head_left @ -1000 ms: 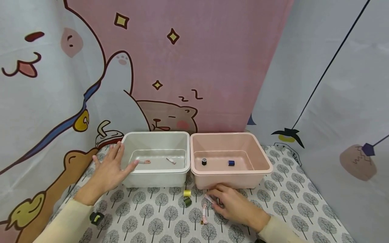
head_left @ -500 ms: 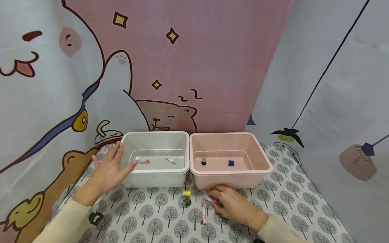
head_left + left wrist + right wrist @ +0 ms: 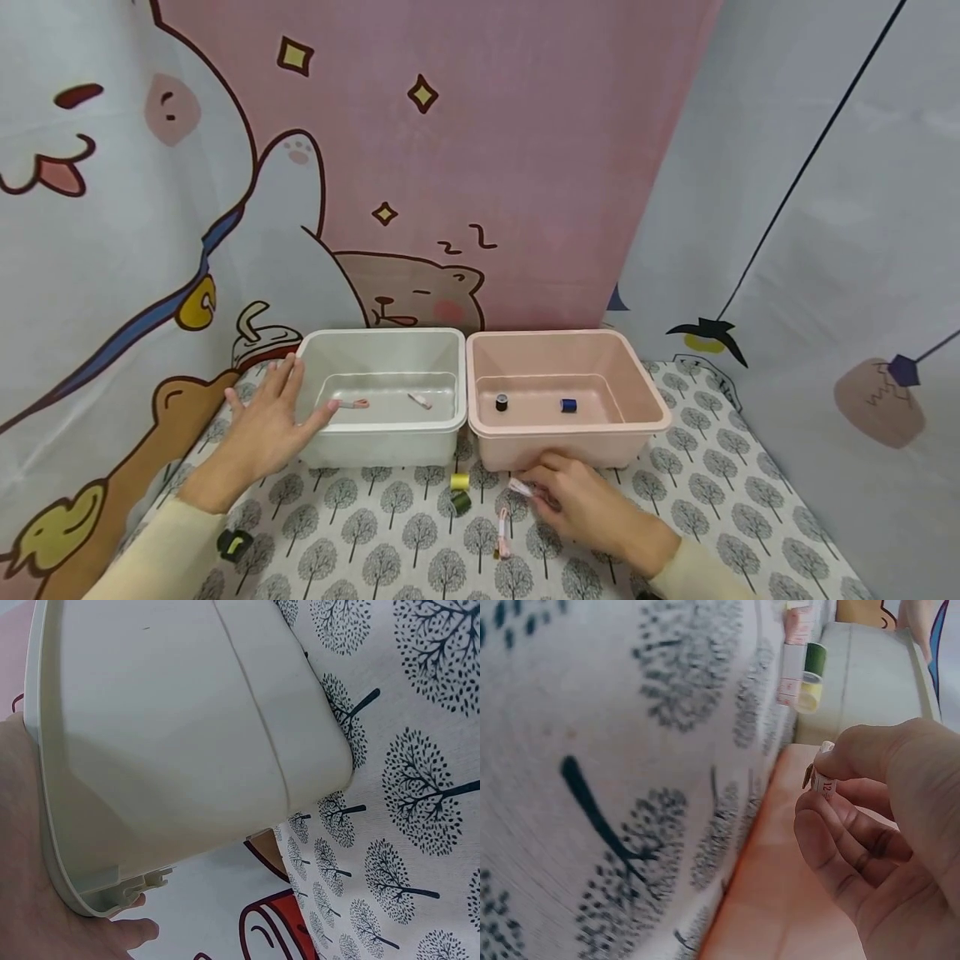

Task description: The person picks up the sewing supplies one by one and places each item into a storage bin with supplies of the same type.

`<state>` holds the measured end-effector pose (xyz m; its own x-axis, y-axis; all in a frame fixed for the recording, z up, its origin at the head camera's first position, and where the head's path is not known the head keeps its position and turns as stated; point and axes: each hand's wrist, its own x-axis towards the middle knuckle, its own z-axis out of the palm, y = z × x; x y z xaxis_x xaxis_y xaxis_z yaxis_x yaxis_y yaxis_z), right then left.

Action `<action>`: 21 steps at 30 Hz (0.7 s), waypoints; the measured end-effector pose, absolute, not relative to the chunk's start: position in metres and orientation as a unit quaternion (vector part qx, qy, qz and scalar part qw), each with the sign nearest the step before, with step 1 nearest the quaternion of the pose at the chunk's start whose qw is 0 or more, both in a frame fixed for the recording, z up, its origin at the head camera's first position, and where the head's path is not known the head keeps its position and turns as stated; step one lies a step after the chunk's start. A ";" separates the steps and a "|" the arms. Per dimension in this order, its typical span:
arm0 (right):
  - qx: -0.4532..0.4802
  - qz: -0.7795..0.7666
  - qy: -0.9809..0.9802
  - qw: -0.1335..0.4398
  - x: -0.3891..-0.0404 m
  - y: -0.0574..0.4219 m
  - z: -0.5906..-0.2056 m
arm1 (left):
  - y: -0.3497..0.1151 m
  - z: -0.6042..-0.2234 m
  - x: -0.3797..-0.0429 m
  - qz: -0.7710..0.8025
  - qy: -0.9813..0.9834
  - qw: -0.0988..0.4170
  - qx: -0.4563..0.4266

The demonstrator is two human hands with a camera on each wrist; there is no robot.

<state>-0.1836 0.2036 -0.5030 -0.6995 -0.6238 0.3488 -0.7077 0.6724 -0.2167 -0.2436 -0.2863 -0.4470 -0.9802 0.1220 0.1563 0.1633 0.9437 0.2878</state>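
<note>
Well left of the pale pink plastic bin (image 3: 622, 446), left hand (image 3: 262, 425) fingers straight and spread, resting on the rim of the white plastic bin (image 3: 378, 448), gripping nothing; a careless push there could likely shove that bin into the pink one, since the two stand side by side. Inside the white bin, also left of the pink bin, two small folded pale tapes (image 3: 352, 403) lie apart. Off the pink bin's front-left corner, on the tree-print cloth of the worktop (image 3: 420, 575), yellow thread spool (image 3: 460, 482) and dark green thread spool (image 3: 461, 502) close together; being round, they may roll if brushed. In front of the pink bin's left part, folded pink-and-white tape measure (image 3: 503, 533) on the cloth. Between it and the pink bin, folded white tape measure with red numbers (image 3: 520, 487) pinched by right hand (image 3: 585, 504), thumb and fingertip nearly closed, other fingers curled; whether it touches the cloth, can't tell. Small grip, so it could slip or unfold, and with the bin wall so near, knuckles might knock it. Inside the pink bin: black spool (image 3: 501, 402) left, blue spool (image 3: 567, 406) right; a bump could roll them.
</note>
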 end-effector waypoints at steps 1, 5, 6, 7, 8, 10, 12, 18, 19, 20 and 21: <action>0.372 0.169 -0.903 0.133 -0.184 0.204 -0.501 | -0.286 -0.447 -0.244 -0.152 -0.983 0.068 -0.072; 0.384 0.177 -0.894 0.149 -0.183 0.204 -0.494 | -0.287 -0.446 -0.245 -0.152 -0.983 0.070 -0.072; 0.387 0.180 -0.891 0.152 -0.183 0.204 -0.492 | -0.286 -0.446 -0.245 -0.153 -0.983 0.070 -0.072; 0.389 0.183 -0.890 0.152 -0.182 0.204 -0.491 | -0.286 -0.445 -0.245 -0.153 -0.983 0.070 -0.072; 0.392 0.185 -0.888 0.152 -0.182 0.203 -0.489 | -0.286 -0.445 -0.245 -0.153 -0.983 0.070 -0.072; 0.399 0.188 -0.884 0.155 -0.182 0.203 -0.486 | -0.286 -0.445 -0.244 -0.153 -0.983 0.069 -0.072; 0.405 0.192 -0.881 0.151 -0.181 0.202 -0.483 | -0.286 -0.444 -0.244 -0.153 -0.983 0.068 -0.072; 0.408 0.203 -0.877 0.150 -0.181 0.200 -0.469 | -0.284 -0.444 -0.243 -0.155 -0.983 0.068 -0.069; 0.410 0.203 -0.875 0.155 -0.181 0.199 -0.467 | -0.284 -0.444 -0.243 -0.155 -0.983 0.068 -0.069; 0.412 0.204 -0.873 0.161 -0.181 0.199 -0.465 | -0.284 -0.444 -0.242 -0.154 -0.983 0.068 -0.068; 0.415 0.204 -0.871 0.167 -0.181 0.199 -0.463 | -0.284 -0.444 -0.242 -0.154 -0.983 0.068 -0.068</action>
